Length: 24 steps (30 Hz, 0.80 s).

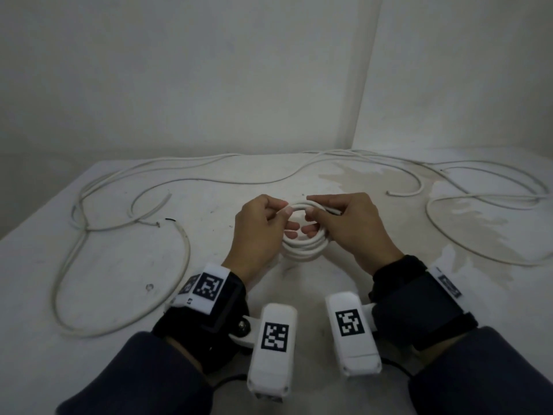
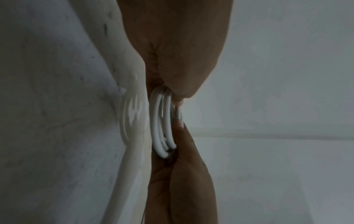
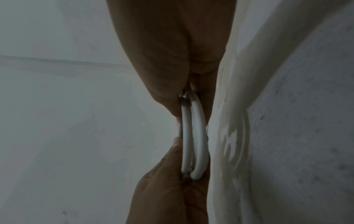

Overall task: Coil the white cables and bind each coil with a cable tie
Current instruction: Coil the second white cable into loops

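A small coil of white cable (image 1: 303,245) is held just above the white table (image 1: 125,265) at the centre. My left hand (image 1: 263,226) grips its left side, thumb and forefinger pinching the top strand. My right hand (image 1: 344,226) grips the right side, pinching the same top strand near a cable end that pokes out to the right. In the left wrist view the coil (image 2: 162,128) runs edge-on between the two hands. The right wrist view shows the coil (image 3: 193,144) clamped the same way. No cable tie can be made out.
Loose white cables lie spread over the table: one big loop (image 1: 119,310) at the left, long strands (image 1: 209,172) along the back, more loops (image 1: 478,235) at the right. White walls meet in a corner behind the table.
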Each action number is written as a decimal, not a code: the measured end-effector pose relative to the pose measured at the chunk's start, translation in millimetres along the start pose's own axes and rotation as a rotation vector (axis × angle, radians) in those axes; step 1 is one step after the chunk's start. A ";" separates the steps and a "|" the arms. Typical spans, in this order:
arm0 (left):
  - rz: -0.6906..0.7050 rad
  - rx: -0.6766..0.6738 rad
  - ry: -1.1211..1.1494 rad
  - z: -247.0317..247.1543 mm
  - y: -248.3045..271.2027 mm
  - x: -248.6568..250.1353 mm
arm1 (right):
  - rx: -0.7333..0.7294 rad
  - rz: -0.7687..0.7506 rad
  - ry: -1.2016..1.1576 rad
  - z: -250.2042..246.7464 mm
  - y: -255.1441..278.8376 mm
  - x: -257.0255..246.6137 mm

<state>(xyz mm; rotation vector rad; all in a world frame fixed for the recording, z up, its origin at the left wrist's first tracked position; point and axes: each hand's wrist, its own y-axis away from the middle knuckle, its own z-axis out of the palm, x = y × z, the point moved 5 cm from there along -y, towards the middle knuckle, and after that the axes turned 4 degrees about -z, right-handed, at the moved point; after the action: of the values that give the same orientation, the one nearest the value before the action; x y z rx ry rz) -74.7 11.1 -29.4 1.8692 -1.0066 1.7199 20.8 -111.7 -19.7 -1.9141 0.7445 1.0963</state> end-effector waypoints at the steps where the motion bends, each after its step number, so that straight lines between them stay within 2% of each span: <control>1: 0.012 0.004 -0.032 -0.6 -0.1 0.0 | -0.006 -0.010 0.026 0.4 -0.2 -0.2; 5: 0.025 0.008 -0.040 -0.3 0.7 1.5 | -0.002 -0.022 0.007 -0.4 0.5 0.0; 10: -0.202 -0.002 0.452 1.5 4.1 -7.6 | 0.019 -0.014 -0.098 -2.4 1.2 -0.2; 12: -0.253 -0.028 0.543 3.0 4.5 -9.2 | 0.024 -0.018 -0.148 -2.8 1.3 -2.3; 18: -0.419 -0.184 0.664 8.2 4.0 -13.7 | 0.012 0.011 -0.221 -2.1 -0.3 3.1; 24: -0.405 -0.250 0.703 9.3 0.9 -13.3 | 0.034 0.017 -0.300 -3.2 -1.1 5.1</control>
<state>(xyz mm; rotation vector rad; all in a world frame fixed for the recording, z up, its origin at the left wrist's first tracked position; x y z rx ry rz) -68.7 6.9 -43.9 1.0748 -0.4873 1.7001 25.3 -114.5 -22.9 -1.6678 0.6076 1.3351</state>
